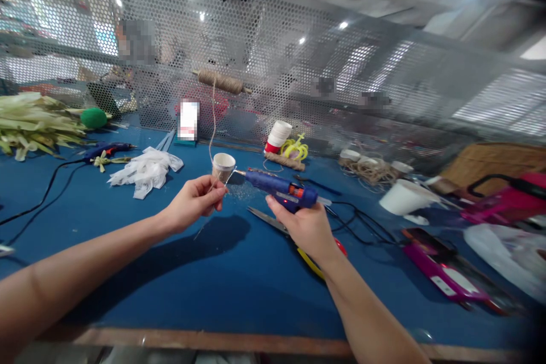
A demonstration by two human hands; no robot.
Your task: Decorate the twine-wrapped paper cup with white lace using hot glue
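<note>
Hands raised above blue worktop [213, 284], mid-frame. Left hand [197, 200]: grip pinched together on the lower end of a small paper cup [223, 166], held mouth-up and clear of the surface. A twine strand [213, 119] runs from the fingers up to a spool [222, 82] on the perforated mesh panel [298, 62]; a loose tail hangs below the hand. Right hand [305, 227]: grip clamped round the handle of a blue glue gun [281, 186], red lamp lit, nozzle touching or just beside the cup's right wall. I cannot tell whether glue is flowing.

Nearby: scissors [267, 219] lying under the gun, its black cord [362, 222] trailing right, a stack of cups [277, 136] near the mesh, and a second glue gun [106, 151] well apart at left.

Risks, as I judge them:
- Left fingertips sit close to the hot nozzle, so a slip of the cup could bring a burn.
- The cup is thin and held by a pinch only; nozzle pressure could crush or twist it.
- The taut strand to the spool could tug the cup off line.
- Glue may drip onto the worktop or the scissors below.
- The cord could snag on clutter at right and jerk the gun.
</note>
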